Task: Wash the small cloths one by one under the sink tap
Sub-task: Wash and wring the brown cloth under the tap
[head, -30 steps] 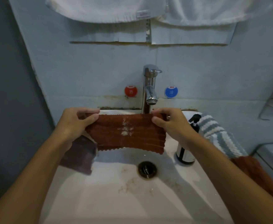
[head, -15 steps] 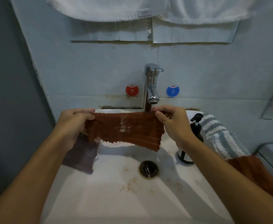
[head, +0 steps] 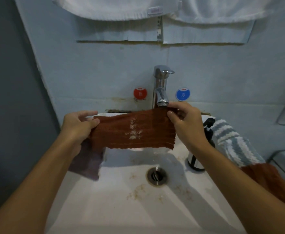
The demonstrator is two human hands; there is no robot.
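Observation:
A rust-brown small cloth [head: 152,130] with a pale stain in its middle is stretched flat over the white sink [head: 125,205], just under the chrome tap [head: 161,88]. My left hand [head: 78,125] pinches its left top corner. My right hand [head: 187,122] pinches the right top corner, right beside the tap's spout. A grey-purple cloth [head: 87,162] hangs over the sink's left rim. A blue-and-white striped cloth [head: 234,142] and another rust-brown cloth [head: 270,178] lie on the right rim.
A black-topped soap pump bottle [head: 199,157] stands at the sink's right, behind my right wrist. The drain [head: 157,176] sits mid-basin with brown specks around it. White towels [head: 121,7] hang overhead. Red and blue round labels flank the tap.
Both hands have lifted the brown cloth and shifted it right, bringing its right top edge up against the tap's spout.

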